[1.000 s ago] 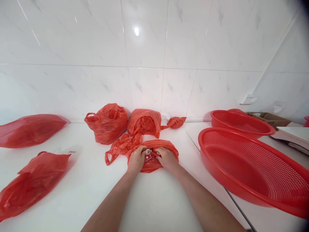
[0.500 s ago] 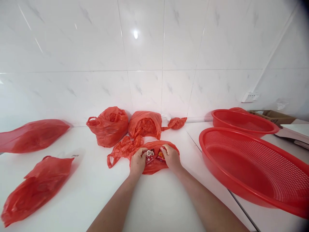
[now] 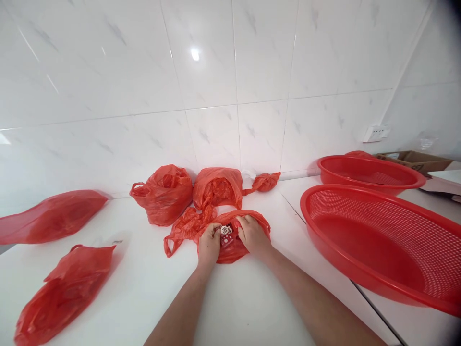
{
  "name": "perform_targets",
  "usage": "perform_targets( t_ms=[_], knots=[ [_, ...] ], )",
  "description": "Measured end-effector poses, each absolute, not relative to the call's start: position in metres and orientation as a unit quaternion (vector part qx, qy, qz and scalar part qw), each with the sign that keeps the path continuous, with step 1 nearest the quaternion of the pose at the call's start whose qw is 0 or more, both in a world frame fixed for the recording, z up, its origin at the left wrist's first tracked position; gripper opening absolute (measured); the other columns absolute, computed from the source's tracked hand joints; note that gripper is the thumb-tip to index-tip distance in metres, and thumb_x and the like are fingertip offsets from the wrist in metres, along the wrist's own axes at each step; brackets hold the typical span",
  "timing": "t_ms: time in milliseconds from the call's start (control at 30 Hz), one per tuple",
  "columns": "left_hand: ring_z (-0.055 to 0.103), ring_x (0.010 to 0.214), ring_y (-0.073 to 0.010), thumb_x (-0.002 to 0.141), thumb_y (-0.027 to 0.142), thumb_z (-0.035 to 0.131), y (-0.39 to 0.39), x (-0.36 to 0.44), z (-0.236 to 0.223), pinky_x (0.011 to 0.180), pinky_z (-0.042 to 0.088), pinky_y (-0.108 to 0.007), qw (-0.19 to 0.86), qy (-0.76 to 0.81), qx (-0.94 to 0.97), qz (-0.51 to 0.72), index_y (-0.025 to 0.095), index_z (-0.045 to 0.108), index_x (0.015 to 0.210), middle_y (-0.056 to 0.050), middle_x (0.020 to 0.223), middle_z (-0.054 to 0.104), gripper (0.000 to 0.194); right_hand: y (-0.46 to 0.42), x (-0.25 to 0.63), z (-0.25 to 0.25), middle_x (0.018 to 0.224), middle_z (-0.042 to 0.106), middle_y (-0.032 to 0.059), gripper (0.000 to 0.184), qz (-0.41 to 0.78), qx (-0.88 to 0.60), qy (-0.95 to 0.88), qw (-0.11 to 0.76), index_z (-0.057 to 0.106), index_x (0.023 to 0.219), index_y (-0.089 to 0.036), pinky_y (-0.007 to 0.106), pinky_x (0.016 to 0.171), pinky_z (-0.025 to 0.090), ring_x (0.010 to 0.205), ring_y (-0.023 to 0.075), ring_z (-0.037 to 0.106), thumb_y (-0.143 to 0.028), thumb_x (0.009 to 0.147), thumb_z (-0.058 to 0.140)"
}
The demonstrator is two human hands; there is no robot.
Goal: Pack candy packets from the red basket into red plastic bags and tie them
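My left hand (image 3: 210, 244) is closed at the edge of a small dark-red snack packet (image 3: 226, 235) with white lettering, its thumb on the packet's left side. Facing it, my right hand (image 3: 253, 234) has its fingers bent in and pinched. A bit of red shows at those fingertips, but I cannot tell whether it is a packet or bag film. Both hands are over a thin red plastic bag (image 3: 234, 256), spread on the white table, with the snack packet above it. A crumpled red bag with handles (image 3: 187, 222) lies against its left side.
Two filled red bags (image 3: 166, 199) (image 3: 218, 185) and a small knotted one (image 3: 265, 182) stand by the tiled wall. More red bags (image 3: 59, 216) (image 3: 68, 293) lie at left. Two red plastic baskets (image 3: 363, 250) (image 3: 370, 170) and a cardboard box (image 3: 418, 160) occupy the right.
The orange-pictured packet at my right hand no longer shows. My right fingers have come nearer the white-lettered packet, still at my left hand. The whole view has tilted slightly.
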State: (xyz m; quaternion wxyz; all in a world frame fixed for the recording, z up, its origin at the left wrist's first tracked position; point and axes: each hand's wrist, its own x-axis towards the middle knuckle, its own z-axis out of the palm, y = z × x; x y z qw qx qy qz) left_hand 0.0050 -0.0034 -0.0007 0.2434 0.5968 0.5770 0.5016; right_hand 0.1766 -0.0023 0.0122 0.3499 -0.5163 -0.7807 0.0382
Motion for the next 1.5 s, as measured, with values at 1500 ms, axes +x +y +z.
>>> perform_targets(
  t_ms=[1500],
  knots=[
    [0.062, 0.086, -0.0205, 0.080, 0.023, 0.047, -0.001, 0.006, -0.001, 0.084, 0.046, -0.037, 0.247, 0.575, 0.572, 0.531, 0.020, 0.062, 0.095, -0.004, 0.090, 0.068, 0.021, -0.006, 0.186, 0.011, 0.099, 0.065, 0.0066, 0.077, 0.137, -0.549, -0.776, 0.279, 0.021, 0.146, -0.021, 0.026, 0.065, 0.038, 0.086, 0.0195, 0.059, -0.017, 0.076, 0.052]
  ],
)
